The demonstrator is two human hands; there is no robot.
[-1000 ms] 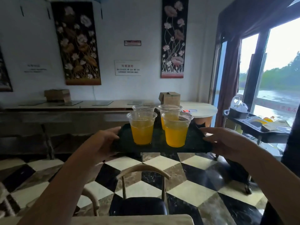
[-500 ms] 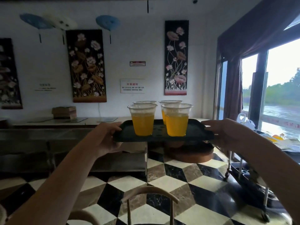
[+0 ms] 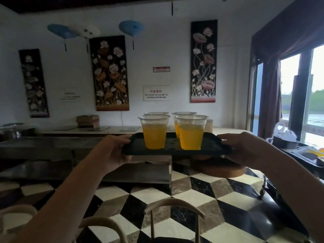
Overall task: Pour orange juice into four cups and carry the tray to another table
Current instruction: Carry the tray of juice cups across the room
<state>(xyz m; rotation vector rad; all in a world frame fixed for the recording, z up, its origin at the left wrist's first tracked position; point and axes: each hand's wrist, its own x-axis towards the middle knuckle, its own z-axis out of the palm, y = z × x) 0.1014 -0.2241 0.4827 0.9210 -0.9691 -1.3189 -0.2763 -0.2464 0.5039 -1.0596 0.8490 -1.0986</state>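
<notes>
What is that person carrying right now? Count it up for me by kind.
Cups with orange juice: 4, front left, front right, back left, back right
Dark tray: 1, gripped by the left hand and right hand
Total: 5

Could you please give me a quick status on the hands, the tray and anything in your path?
Left hand and right hand grip tray ends. Four juice cups upright, tray airborne. Chair back just ahead, below.
</notes>
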